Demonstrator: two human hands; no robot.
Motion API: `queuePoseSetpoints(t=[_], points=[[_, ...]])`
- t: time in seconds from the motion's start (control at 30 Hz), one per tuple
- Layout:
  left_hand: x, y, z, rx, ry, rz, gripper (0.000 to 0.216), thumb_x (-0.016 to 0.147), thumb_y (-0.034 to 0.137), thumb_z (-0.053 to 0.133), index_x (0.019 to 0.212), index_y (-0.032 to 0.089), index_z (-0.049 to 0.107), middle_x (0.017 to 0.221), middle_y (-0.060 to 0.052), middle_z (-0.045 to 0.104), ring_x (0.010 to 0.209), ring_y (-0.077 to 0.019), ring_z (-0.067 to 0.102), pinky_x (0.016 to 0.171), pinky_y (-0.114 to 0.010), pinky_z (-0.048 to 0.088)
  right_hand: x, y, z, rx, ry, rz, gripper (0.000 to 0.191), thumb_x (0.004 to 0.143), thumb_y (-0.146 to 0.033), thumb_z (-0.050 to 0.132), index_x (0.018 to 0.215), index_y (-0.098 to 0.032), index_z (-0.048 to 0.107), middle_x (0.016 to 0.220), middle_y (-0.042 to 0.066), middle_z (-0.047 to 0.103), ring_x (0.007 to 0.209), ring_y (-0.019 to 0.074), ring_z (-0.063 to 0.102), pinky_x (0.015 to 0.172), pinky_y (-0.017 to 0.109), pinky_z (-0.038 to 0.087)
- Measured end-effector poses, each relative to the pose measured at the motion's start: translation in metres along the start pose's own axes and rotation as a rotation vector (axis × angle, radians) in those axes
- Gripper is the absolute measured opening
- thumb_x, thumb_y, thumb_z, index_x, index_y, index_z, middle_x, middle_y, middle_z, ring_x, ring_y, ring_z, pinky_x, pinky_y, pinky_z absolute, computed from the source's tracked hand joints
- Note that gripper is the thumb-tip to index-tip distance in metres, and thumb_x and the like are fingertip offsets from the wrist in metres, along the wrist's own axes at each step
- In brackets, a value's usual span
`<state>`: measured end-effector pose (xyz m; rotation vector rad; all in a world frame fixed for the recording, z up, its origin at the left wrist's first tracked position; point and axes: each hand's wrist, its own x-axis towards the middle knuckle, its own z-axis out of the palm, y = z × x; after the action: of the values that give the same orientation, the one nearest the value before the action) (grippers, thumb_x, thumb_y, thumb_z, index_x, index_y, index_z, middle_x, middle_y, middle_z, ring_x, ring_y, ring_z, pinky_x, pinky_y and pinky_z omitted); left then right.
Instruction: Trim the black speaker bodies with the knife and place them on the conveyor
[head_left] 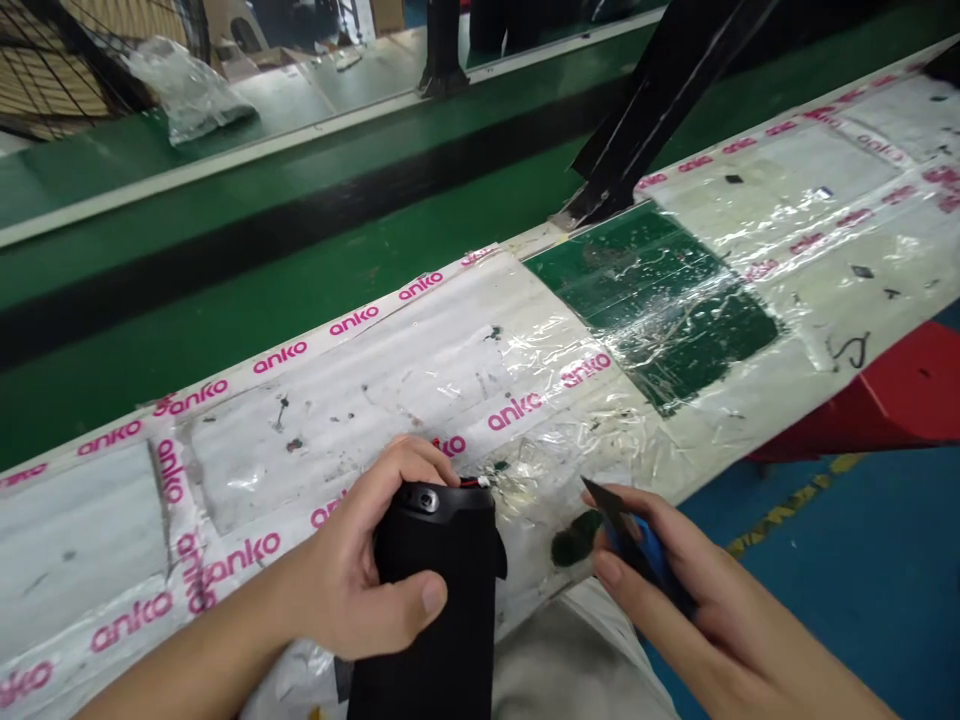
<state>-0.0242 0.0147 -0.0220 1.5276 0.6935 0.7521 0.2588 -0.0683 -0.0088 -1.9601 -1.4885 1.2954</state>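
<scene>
Leftmost, at the top corner, a black wire mesh guard [67, 60] is seen, with a crumpled clear plastic bag [187, 90] lying just beside it on a green belt [225, 290] that runs across the upper part of the view. Below the belt, a workbench [97, 540] wrapped in clear film and bordered with white tape [352, 320] printed "anko" in pink is laid out diagonally from lower left to upper right. Near the bottom edge, the left hand [352, 570] is clenched around the upper end of a black cylindrical device [439, 600], the thumb pressed across its front and the fingers curled over its top; the device is held upright at the near edge of the bench, over the lap, and a small round screw recess and a short red wire are visible at its top. Just to the right, well apart from the device, the right hand [675, 600] is closed on a thin dark card-like piece [607, 510] backed by something blue [645, 555], pinched between thumb and fingers; what the blue thing is cannot be told. Farther right on the bench, a bare green patch [652, 300] is exposed under wrinkled film, a black angled post [660, 100] stands above it, and a red object [892, 400] is seen below the bench edge over a blue floor [847, 570].
</scene>
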Motion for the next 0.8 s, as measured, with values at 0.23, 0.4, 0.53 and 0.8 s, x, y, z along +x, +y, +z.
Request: queuePoseSetpoints(t=[0.23,0.4,0.53,0.8], points=[[-0.003,0.024,-0.018,0.251,-0.100,-0.080,0.062,0.075,0.011,0.057,0.133,0.031,0.050,0.135,-0.007,0.045,0.127,-0.0299,0.044,0.105,-0.046,0.039,0.030,-0.011,0.018,0.569,-0.037,0.143,0.046,0.097,-0.067,0.060,0.117,-0.026,0.055,0.062,-0.008,0.046,0.054,0.0153,0.044,0.055,0.027,0.045],[0.001,0.015,-0.007,0.183,-0.037,-0.091,0.062,0.069,0.012,0.064,0.127,0.030,0.054,0.123,-0.005,0.052,0.117,-0.0290,0.051,0.104,-0.047,0.041,0.018,0.000,0.011,0.111,-0.001,-0.169,0.032,0.104,-0.054,0.056,0.122,-0.028,0.062,0.091,0.002,0.073,0.078,0.0206,0.070,0.064,0.026,0.057],[0.005,0.006,0.004,0.124,-0.007,-0.030,0.059,0.067,0.013,0.070,0.123,0.029,0.058,0.117,-0.005,0.055,0.113,-0.0291,0.054,0.101,-0.047,0.043,0.017,-0.016,0.004,-0.441,0.144,-0.752,0.024,0.110,-0.031,0.041,0.126,-0.024,0.057,0.100,0.007,0.077,0.080,0.0227,0.075,0.059,0.029,0.057],[0.010,0.001,0.006,0.070,-0.002,0.028,0.065,0.061,0.010,0.073,0.122,0.028,0.059,0.109,-0.004,0.055,0.102,-0.0264,0.056,0.093,-0.043,0.047,0.037,-0.043,0.005,-0.913,0.134,-1.000,0.039,0.089,-0.002,0.041,0.124,-0.013,0.054,0.079,0.003,0.069,0.060,0.0227,0.067,0.051,0.036,0.051]])
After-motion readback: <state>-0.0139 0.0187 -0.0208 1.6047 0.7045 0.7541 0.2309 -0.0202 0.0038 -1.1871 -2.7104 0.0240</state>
